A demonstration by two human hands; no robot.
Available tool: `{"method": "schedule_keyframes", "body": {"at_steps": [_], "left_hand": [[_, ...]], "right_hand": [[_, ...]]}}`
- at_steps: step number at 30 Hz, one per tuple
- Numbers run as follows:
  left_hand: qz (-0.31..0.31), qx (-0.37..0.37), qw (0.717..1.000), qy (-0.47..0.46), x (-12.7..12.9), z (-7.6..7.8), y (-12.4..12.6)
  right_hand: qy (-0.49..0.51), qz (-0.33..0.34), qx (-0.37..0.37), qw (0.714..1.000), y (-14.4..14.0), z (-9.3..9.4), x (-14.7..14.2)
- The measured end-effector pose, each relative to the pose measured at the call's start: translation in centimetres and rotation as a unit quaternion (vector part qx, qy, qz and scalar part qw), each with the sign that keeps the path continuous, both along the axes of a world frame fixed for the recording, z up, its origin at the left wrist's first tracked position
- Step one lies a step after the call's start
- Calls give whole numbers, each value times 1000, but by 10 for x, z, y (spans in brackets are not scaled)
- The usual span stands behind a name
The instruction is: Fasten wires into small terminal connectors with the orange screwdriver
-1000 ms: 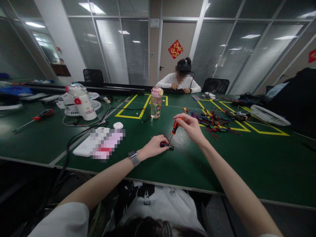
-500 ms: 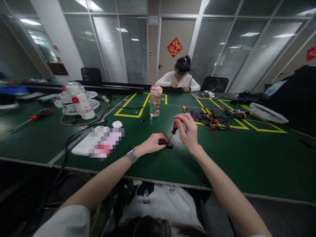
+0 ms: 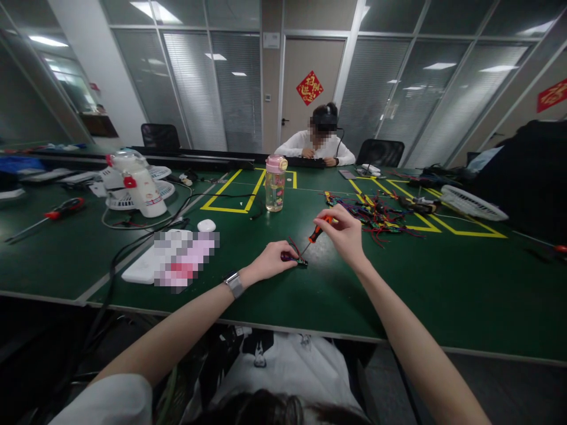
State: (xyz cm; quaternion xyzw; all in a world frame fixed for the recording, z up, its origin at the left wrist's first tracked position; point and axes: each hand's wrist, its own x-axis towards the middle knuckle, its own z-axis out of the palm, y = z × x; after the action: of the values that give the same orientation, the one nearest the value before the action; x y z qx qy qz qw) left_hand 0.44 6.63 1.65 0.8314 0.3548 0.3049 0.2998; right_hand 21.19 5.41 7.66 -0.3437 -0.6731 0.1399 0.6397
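My left hand (image 3: 273,261) rests on the green table, its fingers closed on a small circuit board with wires (image 3: 302,262). Dark and red wires curl up by its fingertips. In my right hand (image 3: 346,233) is a small orange-and-black screwdriver (image 3: 315,234), pinched near the top of its handle. The screwdriver slants down to the left, its thin shaft ending at the board. Whether the tip sits in a screw is too small to tell.
Beyond my right hand lies a heap of wired boards (image 3: 376,212). A pink-capped bottle (image 3: 275,188) stands ahead. Left are a white bottle (image 3: 145,189), a white earphone case (image 3: 206,225), cables and a large screwdriver (image 3: 57,213). Across the table sits a person (image 3: 316,141).
The screwdriver leans further to the right now, and my right hand has moved slightly right and lower. My left hand still holds the board. The whole view has shifted a little.
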Motion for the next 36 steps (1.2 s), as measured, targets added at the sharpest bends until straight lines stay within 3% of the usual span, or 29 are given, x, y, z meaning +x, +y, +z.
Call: {"method": "schedule_keyframes", "body": {"at_steps": [2, 4, 6, 8, 12, 20, 28, 36], "left_hand": [[-4, 1, 1000, -1, -1, -1, 0], [-7, 6, 1000, 0, -1, -2, 1], [-6, 16, 1000, 2, 0, -4, 2], [-4, 26, 1000, 1, 0, -6, 2], [-5, 32, 999, 5, 1, -8, 2], [-5, 43, 999, 24, 1, -6, 2], [-12, 55, 998, 34, 1, -4, 1], [-34, 31, 999, 7, 1, -8, 4]], "right_hand": [[12, 28, -9, 1000, 1, -3, 1], [49, 109, -51, 991, 2, -6, 2], [89, 201, -101, 970, 2, -8, 1], [103, 252, -135, 953, 1, -8, 1], [85, 223, -145, 960, 0, -4, -3], [90, 111, -84, 986, 7, -5, -13], [191, 202, -170, 945, 9, -10, -14], [153, 236, -183, 942, -1, -5, -18]]}}
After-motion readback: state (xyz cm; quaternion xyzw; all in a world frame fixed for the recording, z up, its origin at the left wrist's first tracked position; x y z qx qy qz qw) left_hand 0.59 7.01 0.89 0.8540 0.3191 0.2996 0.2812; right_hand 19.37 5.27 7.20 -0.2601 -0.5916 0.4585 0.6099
